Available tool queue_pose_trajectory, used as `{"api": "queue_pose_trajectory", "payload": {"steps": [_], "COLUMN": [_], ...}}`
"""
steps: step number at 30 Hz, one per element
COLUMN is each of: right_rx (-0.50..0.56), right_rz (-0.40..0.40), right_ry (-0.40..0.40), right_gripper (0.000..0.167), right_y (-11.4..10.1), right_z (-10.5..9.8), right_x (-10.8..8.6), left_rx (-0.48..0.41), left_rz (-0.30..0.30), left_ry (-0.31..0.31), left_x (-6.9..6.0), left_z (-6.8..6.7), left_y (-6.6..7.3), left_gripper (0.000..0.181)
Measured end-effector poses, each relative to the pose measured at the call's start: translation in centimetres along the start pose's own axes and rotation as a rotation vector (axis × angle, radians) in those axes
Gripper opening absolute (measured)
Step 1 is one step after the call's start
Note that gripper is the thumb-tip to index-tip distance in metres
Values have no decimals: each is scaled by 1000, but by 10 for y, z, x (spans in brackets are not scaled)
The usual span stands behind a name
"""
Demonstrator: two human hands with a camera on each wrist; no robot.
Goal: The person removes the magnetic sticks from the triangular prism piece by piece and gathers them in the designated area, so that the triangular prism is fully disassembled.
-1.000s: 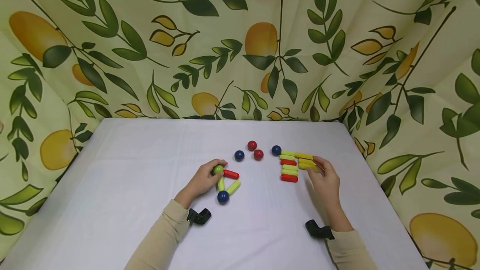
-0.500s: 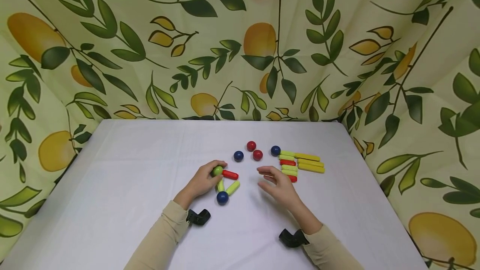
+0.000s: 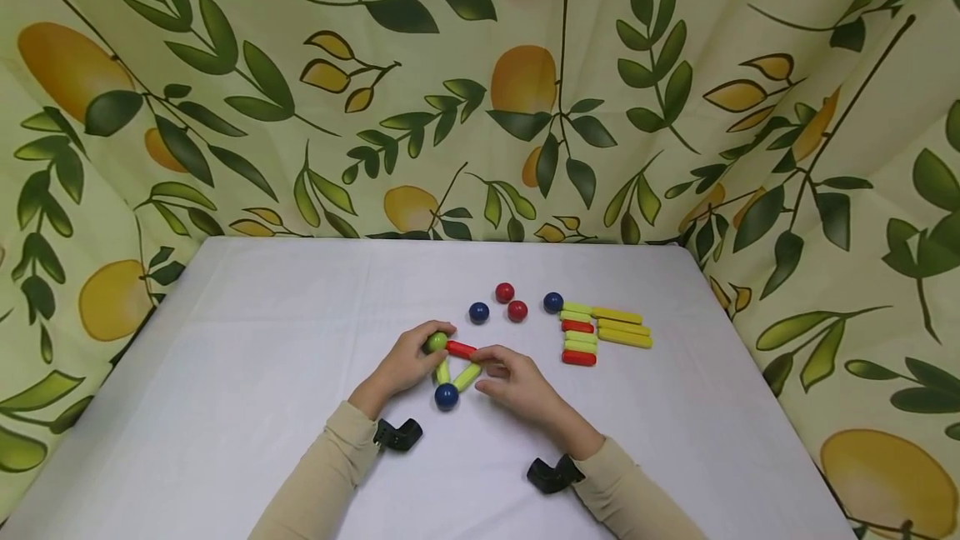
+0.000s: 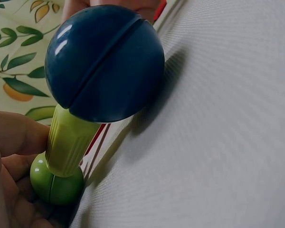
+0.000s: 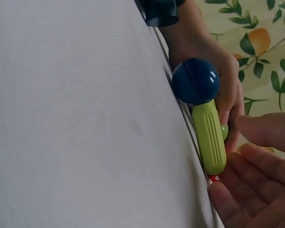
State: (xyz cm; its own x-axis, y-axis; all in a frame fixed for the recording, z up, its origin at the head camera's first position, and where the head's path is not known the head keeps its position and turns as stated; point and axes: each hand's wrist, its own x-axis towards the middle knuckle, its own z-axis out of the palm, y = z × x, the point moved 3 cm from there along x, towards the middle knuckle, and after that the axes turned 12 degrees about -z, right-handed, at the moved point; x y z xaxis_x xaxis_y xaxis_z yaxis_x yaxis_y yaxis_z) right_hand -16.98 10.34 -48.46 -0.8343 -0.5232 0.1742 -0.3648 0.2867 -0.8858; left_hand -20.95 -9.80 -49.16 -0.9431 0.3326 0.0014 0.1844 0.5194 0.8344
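Observation:
My left hand grips a green ball between thumb and fingers. A red rod and a yellow-green rod extend from that ball. The yellow-green rod joins a blue ball, which looms large in the left wrist view. From the blue ball a second yellow-green rod slants towards the red rod's free end. My right hand is at those two rod ends, its fingertips touching or very near the red one. In the right wrist view its thumb stands apart from the fingers.
Behind the hands lie a loose blue ball and two red balls. To the right, another blue ball touches a row of short red and yellow-green rods, with longer yellow rods beside them. A patterned curtain hangs behind the table.
My right hand has left the yellow rods at the right and moved left to the rod ends by my left hand. The left hand keeps its grip on the green ball.

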Motion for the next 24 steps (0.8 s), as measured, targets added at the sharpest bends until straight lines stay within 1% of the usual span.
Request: {"api": "queue_pose_trajectory", "payload": {"steps": [6,12,18,24], "right_rx": [-122,-220,-247,-256], "right_rz": [-92,-118,-133,-137], "right_ry": [-35,-34,11,37], "right_gripper": [36,30,18,17], "right_y": [5,9,11,12], "right_z": [2,2,2,2], "right_x": [-3,-3,-2,-3], "left_rx": [-4,6,-2,3], "left_rz": [21,22,33,32], "left_ry": [11,22,22,15], "left_x": [-1,0,1,2], "left_z": [1,1,0,1], "left_y": [1,-1,-2,-3], "left_gripper": [34,34,34,33]}}
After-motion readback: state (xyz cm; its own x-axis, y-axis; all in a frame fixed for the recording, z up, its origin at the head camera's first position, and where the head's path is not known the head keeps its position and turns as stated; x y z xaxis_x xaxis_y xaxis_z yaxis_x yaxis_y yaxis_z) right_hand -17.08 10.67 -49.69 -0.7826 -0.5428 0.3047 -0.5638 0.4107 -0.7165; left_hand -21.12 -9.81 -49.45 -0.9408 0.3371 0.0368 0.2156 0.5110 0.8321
